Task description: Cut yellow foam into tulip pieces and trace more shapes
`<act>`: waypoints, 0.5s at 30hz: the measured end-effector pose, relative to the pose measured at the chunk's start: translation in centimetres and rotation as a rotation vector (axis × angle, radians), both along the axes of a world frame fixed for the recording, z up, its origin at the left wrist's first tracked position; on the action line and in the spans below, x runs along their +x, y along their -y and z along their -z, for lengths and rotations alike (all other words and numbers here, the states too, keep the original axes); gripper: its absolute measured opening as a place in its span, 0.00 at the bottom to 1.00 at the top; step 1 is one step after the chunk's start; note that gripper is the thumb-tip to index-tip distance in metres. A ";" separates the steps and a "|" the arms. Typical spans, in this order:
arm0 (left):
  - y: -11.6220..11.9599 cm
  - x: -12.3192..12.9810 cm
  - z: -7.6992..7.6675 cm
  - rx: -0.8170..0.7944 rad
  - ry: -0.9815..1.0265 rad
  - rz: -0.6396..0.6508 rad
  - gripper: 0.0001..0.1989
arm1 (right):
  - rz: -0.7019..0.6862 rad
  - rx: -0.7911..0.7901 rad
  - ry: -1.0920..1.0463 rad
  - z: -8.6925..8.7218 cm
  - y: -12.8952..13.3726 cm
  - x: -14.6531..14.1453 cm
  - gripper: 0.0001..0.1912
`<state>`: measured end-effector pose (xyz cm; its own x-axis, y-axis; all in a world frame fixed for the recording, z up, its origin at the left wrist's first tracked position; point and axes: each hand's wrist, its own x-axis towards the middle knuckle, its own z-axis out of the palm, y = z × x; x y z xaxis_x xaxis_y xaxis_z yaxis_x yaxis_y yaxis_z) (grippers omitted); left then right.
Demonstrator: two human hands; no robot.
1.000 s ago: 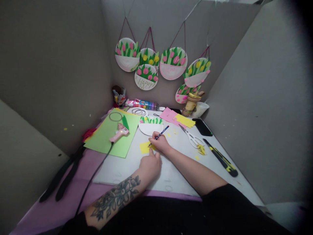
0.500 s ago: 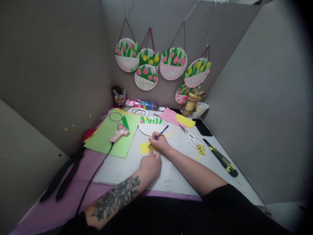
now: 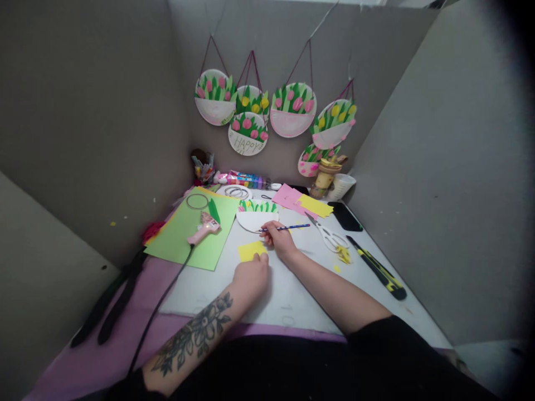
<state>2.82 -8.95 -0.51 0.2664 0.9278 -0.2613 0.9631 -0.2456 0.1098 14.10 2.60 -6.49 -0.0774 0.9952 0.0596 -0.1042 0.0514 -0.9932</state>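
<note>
White table [image 3: 292,295], grey corner walls; pencil [image 3: 285,227] lies near-level, long axis left-right, tip left. Right hand [image 3: 281,239] grips pencil; left hand [image 3: 253,277], loosely curled, presses yellow paper [image 3: 249,250] just below.

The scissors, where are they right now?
The scissors lie on the white table to the right of the right hand, between it and the black-and-yellow utility knife.

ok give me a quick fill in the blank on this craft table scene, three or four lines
1. The right hand holds a ____ lying almost flat.
2. The left hand rests on a small ____ piece of paper.
3. The pink glue gun lies on a ____ sheet.
4. The scissors lie to the ____ of the right hand.

Missing words: pencil; yellow; green; right
</note>
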 end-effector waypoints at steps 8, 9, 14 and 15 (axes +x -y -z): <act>-5.3 -3.5 -1.0 0.089 0.049 0.132 0.11 | 0.080 0.011 -0.134 -0.1 -0.2 0.7 0.18; -6.2 -3.7 -0.8 0.098 0.057 0.120 0.09 | 0.079 0.007 -0.136 -0.1 -0.2 0.7 0.18; -9.2 -4.2 0.2 0.080 0.148 0.177 0.09 | 0.066 0.005 -0.155 -0.4 0.0 0.9 0.18; -9.5 -4.3 0.3 0.057 0.186 0.184 0.10 | 0.071 0.004 -0.165 -0.6 0.0 1.0 0.18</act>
